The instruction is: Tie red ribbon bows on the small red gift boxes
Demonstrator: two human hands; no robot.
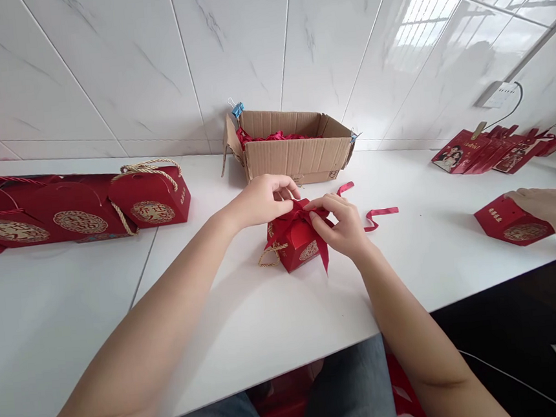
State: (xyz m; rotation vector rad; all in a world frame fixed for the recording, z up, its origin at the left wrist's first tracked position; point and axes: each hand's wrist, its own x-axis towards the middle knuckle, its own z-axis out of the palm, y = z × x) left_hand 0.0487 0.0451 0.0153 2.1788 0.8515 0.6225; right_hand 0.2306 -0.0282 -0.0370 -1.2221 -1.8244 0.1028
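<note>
In front of me on the white table stands a small red gift box (298, 251) with a round gold emblem and a twisted gold cord handle (273, 253) at its left side. A red ribbon (324, 256) is gathered in a bow on its top, with tails hanging down the front and trailing to the right. My left hand (270, 199) is closed at the bow's left side, its fingertips partly hidden behind the ribbon. On the right side of the bow, my right hand (340, 226) pinches the ribbon between thumb and fingers.
Behind the box, an open cardboard carton (297, 158) holds red ribbons. Red gift boxes (153, 197) with cord handles line the left. Red photo cards (472, 152) lie back right. At the right, another person's hand (545, 204) touches a red box (513, 221).
</note>
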